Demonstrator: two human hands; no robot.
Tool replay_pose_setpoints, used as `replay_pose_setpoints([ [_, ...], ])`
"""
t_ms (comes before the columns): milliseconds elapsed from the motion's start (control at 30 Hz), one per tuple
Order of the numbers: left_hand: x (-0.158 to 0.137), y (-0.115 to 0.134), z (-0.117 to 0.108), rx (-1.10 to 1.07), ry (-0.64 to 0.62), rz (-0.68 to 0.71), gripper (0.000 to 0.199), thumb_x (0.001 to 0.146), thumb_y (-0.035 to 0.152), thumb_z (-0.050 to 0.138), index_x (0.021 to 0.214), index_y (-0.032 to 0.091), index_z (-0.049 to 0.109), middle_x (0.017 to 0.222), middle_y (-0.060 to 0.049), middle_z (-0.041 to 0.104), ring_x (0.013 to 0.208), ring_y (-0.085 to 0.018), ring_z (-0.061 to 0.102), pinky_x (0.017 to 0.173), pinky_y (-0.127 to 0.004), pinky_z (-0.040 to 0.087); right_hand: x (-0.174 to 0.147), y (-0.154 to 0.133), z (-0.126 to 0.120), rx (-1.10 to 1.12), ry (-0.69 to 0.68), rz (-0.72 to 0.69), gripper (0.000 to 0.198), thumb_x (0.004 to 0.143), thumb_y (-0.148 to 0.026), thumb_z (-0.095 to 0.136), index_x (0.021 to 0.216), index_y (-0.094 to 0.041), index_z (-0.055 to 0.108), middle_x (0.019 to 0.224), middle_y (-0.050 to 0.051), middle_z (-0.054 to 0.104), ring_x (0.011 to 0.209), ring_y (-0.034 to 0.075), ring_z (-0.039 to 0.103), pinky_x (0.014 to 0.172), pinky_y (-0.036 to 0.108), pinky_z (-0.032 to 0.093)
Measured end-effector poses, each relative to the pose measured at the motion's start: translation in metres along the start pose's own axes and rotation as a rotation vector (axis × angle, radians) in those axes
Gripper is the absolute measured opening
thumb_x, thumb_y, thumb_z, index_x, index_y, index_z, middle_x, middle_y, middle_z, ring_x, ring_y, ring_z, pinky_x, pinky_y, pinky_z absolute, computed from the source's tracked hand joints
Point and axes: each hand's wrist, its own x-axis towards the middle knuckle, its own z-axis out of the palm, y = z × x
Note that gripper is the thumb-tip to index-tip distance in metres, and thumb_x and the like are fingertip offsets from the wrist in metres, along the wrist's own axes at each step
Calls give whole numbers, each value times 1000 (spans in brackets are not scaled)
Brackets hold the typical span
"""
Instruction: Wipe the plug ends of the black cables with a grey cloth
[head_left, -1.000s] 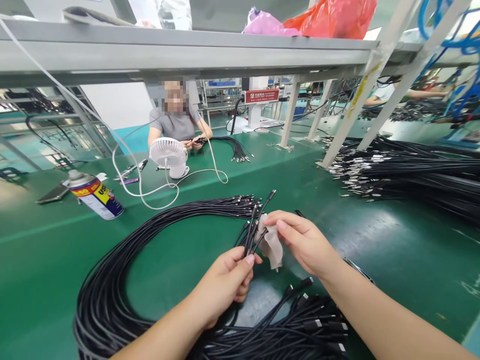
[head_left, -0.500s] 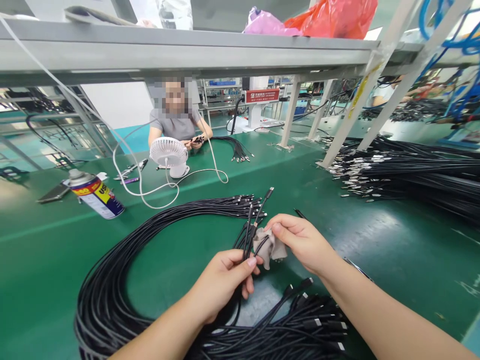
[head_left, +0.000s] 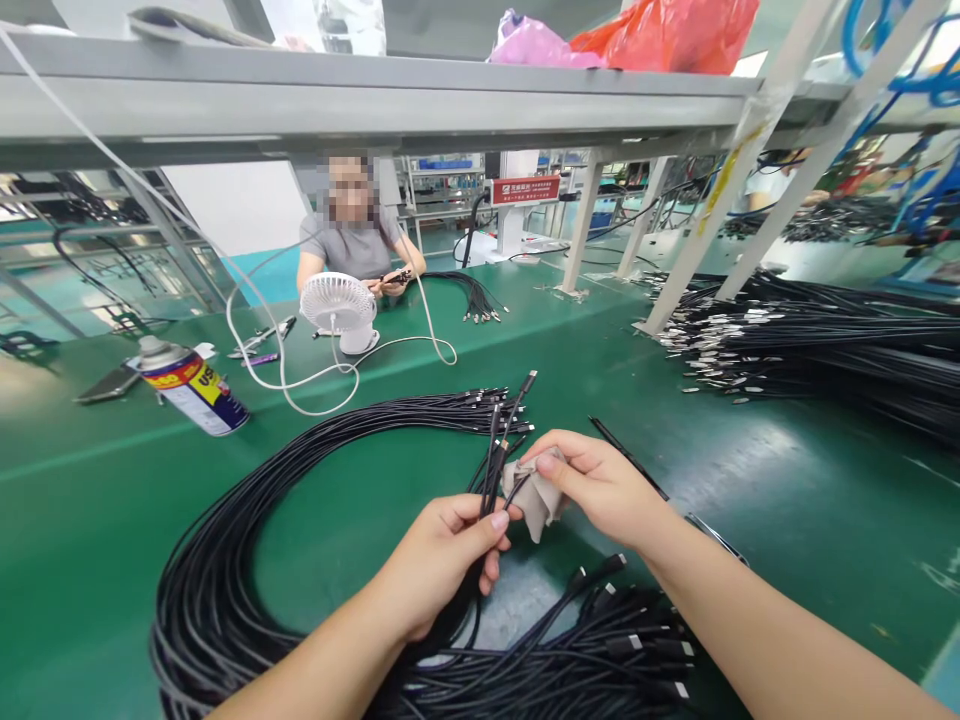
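My left hand [head_left: 457, 550] is closed round several black cables [head_left: 489, 492], whose plug ends stick up past the thumb. In my right hand [head_left: 592, 480] a crumpled grey-beige cloth [head_left: 536, 500] is pinched between thumb and fingers. The cloth lies against one of the held cables, just right of my left fingers, and hides the end of that cable. Below my hands, a pile of black cables [head_left: 555, 660] lies with its plugs pointing right. A large bundle of black cables [head_left: 217, 540] curves round from there to the left and back behind my hands.
A spray can [head_left: 193, 385] stands tilted-looking at the left, near a white desk fan [head_left: 337, 305] with a looping white cord [head_left: 322, 412]. Across the green table [head_left: 787, 520] a person [head_left: 352, 250] handles cables. More cables [head_left: 810, 340] are stacked at right. A shelf [head_left: 420, 110] spans overhead.
My right hand and the cloth have shifted slightly left and down, close to my left fingers. The held cable ends have tipped a little left. More of a dark thin item shows behind my right hand.
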Motion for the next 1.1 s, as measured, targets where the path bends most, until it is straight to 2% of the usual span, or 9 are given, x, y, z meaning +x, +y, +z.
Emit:
replay_pose_setpoints([
  [133, 1, -1, -1, 16, -54, 2, 48, 65, 53, 81, 84, 10, 72, 63, 1, 56, 46, -7, 48, 43, -20, 40, 0, 2, -3, -95, 95, -33, 40, 81, -56, 65, 73, -17, 66, 64, 2, 65, 55, 13, 57, 49, 24, 43],
  [267, 2, -2, -5, 20, -55, 4, 46, 68, 51, 80, 86, 10, 72, 64, 0, 57, 45, -7, 48, 44, -22, 43, 1, 3, -2, -24, 91, -41, 30, 75, -47, 74, 81, -18, 70, 69, 2, 67, 56, 13, 57, 51, 25, 44],
  [433, 2, 3, -7, -35, -57, -15, 47, 64, 50, 83, 86, 10, 72, 63, 1, 55, 46, -6, 44, 44, -21, 44, 2, 0, 2, 19, 118, -85, 34, 79, -51, 70, 86, -19, 73, 80, 5, 71, 69, 16, 63, 62, 29, 50],
  [533, 1, 4, -6, -28, -57, -26, 49, 63, 51, 83, 86, 9, 73, 62, 1, 55, 46, -5, 43, 43, -20, 42, 1, -4, 2, 97, 132, -26, 32, 73, -49, 76, 78, -18, 71, 71, 3, 68, 61, 14, 59, 55, 26, 47],
  [633, 1, 3, -6, 5, -65, -34, 48, 65, 51, 82, 88, 9, 73, 62, 1, 55, 44, -5, 43, 43, -20, 42, 0, -7, -1, 149, 143, 17, 35, 66, -47, 82, 65, -19, 61, 59, -2, 59, 51, 11, 51, 47, 24, 42],
  [767, 2, -1, -8, 32, -73, -24, 47, 67, 52, 81, 88, 10, 73, 62, 1, 57, 44, -5, 45, 44, -21, 43, -1, -9, -6, 103, 111, -13, 37, 71, -50, 77, 67, -20, 56, 64, 1, 64, 53, 14, 55, 46, 26, 43],
  [900, 2, -3, -8, 61, -85, -12, 46, 66, 53, 80, 81, 11, 72, 60, 1, 59, 42, -6, 48, 44, -22, 44, -5, -12, -6, -232, 166, -163, 33, 86, -50, 61, 72, -20, 63, 58, 1, 61, 48, 13, 51, 44, 26, 41],
  [1000, 0, -2, -6, 77, -103, -6, 50, 64, 58, 81, 81, 11, 72, 57, 1, 61, 40, -7, 50, 45, -21, 43, -9, -13, -2, -565, 292, -422, 30, 94, -35, 50, 70, -21, 61, 60, 2, 60, 53, 14, 53, 51, 28, 43],
  [1100, -3, 1, -4, 78, -150, -27, 52, 61, 59, 82, 81, 12, 73, 56, -1, 64, 41, -8, 54, 45, -20, 41, -11, -8, 0, -791, 342, -648, 27, 96, -24, 43, 73, -22, 58, 62, 2, 58, 58, 16, 55, 57, 29, 43],
])
